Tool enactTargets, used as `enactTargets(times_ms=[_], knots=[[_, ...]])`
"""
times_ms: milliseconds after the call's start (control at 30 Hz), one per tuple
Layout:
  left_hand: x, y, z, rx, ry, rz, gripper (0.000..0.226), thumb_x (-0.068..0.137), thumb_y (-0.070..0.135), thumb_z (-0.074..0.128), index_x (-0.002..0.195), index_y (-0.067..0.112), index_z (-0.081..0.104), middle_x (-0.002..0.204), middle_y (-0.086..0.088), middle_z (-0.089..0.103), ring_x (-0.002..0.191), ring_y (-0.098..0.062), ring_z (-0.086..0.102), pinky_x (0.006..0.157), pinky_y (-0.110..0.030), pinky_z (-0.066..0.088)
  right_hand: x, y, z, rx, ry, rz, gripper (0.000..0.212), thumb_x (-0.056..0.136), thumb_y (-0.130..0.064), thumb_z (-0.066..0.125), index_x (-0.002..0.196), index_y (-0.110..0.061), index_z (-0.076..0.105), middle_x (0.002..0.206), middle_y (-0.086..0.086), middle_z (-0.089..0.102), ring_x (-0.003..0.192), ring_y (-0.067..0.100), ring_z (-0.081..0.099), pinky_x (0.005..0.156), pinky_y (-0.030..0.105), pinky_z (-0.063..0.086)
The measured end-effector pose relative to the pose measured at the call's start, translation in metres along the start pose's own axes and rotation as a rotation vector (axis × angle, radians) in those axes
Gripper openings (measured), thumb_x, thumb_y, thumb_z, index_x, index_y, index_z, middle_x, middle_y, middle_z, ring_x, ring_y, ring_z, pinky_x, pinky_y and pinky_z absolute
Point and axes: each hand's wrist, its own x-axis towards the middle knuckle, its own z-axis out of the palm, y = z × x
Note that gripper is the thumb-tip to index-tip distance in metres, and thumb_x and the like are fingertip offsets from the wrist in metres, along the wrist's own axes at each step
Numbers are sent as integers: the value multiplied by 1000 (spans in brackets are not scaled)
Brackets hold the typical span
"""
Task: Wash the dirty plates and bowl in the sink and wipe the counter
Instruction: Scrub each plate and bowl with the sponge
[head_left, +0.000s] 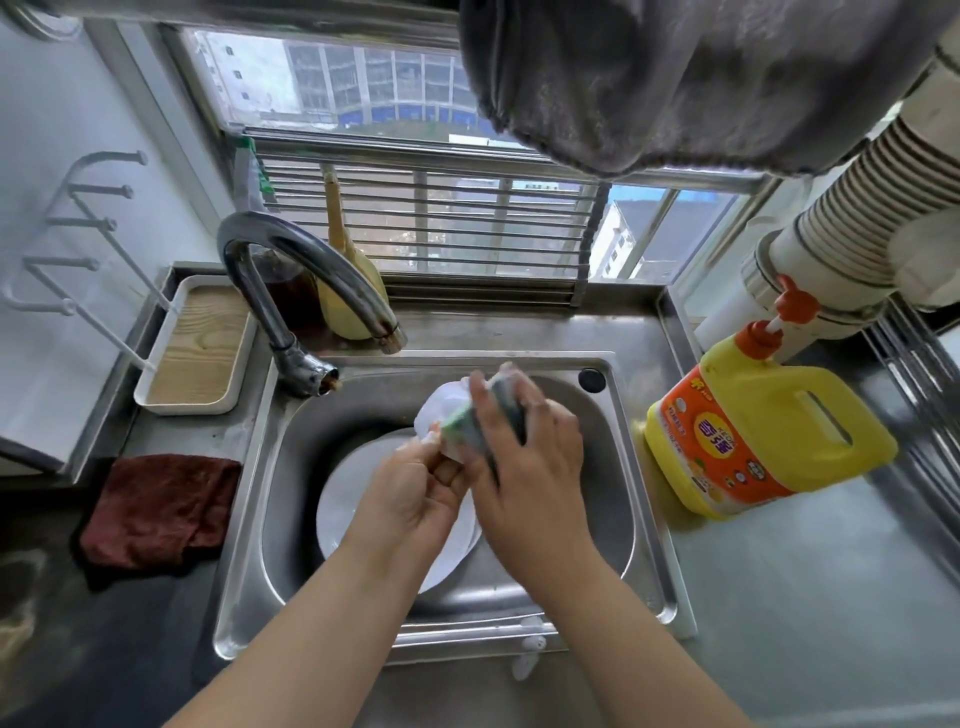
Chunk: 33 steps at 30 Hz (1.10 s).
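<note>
Steel sink: white plates lie stacked in the basin.
Bowl: white, held above the plates, tilted.
Left hand: fingers curled, pinching the bowl's near rim.
Right hand: grips a green sponge (blurred, seemingly against the bowl).
Counter: yellow detergent jug right of the sink; dark red cloth left.

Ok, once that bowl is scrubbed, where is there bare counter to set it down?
Best is the steel counter right of the sink, in front of the yellow detergent jug. The left side is crowded: a dark red cloth lies by the rim, the white tray behind it. Plates fill the basin floor.
</note>
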Motion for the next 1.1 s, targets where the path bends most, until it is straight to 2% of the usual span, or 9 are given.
enactTargets(times_ms=[67, 200, 333, 500, 633, 733, 833, 1000, 1100], knots=[[-2, 4, -4, 44, -14, 7, 24, 101, 7, 39, 99, -6, 59, 77, -17, 73, 65, -18, 72, 58, -26, 59, -12, 9, 3, -5, 3, -56, 57, 91, -38, 43, 145, -34, 29, 146, 6, 33, 119, 24, 37, 102, 39, 31], [-6, 3, -17, 290, -54, 105, 20, 98, 7, 45, 97, -4, 60, 73, -12, 72, 63, -17, 70, 62, -28, 60, -18, 27, -12, 305, 84, 173, 52, 87, -42, 51, 137, -42, 36, 139, -7, 46, 114, 11, 43, 95, 41, 47], [-12, -4, -24, 721, -151, 291, 18, 96, 2, 49, 98, 0, 66, 82, -11, 72, 77, -18, 68, 73, -30, 56, 16, 7, -14, 94, -54, -30, 36, 85, -41, 55, 118, -30, 56, 128, -2, 60, 101, 19, 51, 87, 33, 43], [-14, 3, -29, 1065, -185, 441, 17, 94, 6, 55, 91, 15, 69, 82, 1, 73, 80, -13, 67, 76, -26, 51, 50, 31, -16, 322, -264, 440, 18, 93, -36, 55, 104, -24, 63, 86, -8, 59, 89, 17, 60, 68, 25, 38], [-5, 11, -43, 1217, -181, 527, 27, 86, 30, 54, 90, 6, 66, 83, -15, 68, 81, -34, 63, 79, -52, 51, 1, -4, -9, 154, -100, 36, 28, 83, -44, 55, 105, -28, 63, 101, -8, 64, 89, 16, 51, 76, 29, 42], [-8, 4, -48, 1212, -211, 498, 16, 93, 13, 56, 78, 11, 62, 63, 7, 64, 64, -6, 58, 67, -32, 50, 32, 5, -4, 239, -236, 240, 26, 85, -45, 55, 103, -27, 64, 93, -4, 65, 89, 21, 55, 77, 31, 46], [-12, 2, -46, 1144, -232, 458, 16, 93, 1, 55, 89, 12, 66, 72, 11, 70, 73, -2, 63, 71, -19, 49, 47, 24, -8, 387, -326, 493, 19, 90, -40, 57, 100, -25, 64, 92, -3, 66, 88, 20, 59, 76, 31, 48], [-13, 10, -49, 1072, -277, 455, 10, 93, 4, 56, 90, 7, 65, 78, 5, 71, 79, -4, 63, 76, -21, 49, 23, -9, -15, 190, -203, 55, 32, 82, -45, 55, 106, -27, 65, 107, -7, 65, 91, 17, 53, 81, 31, 43], [-19, 9, -47, 1043, -298, 439, 12, 92, -3, 54, 96, -1, 65, 83, -5, 72, 80, -7, 64, 76, -23, 50, 57, 18, -11, 467, -402, 519, 18, 87, -40, 60, 93, -24, 67, 81, -6, 64, 73, 12, 56, 68, 26, 46]])
